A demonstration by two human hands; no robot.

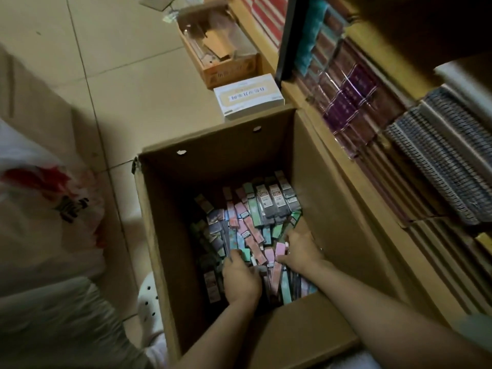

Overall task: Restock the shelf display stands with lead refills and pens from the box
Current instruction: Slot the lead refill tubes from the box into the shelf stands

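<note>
Both hands are seen lowered into an open cardboard box on the tiled floor. Left hand: fingers curled down into the loose heap of lead refill packs, gripping several of them near the box's near wall. Right hand: fingers bent over the packs toward the box's right wall, with a pink pack held under the thumb. Refill packs: slim flat cases in pink, mint, purple and grey, piled across the box bottom; a row of grey ones is stood against the far right corner. Just beyond the box, a white carton with a printed label is laid on the floor, and past it a shallow brown tray box of clear-wrapped items. To the right, shelving is stocked with wrapped notebooks and spiral-bound pads. At left, a white plastic bag with red print is noted.
</note>
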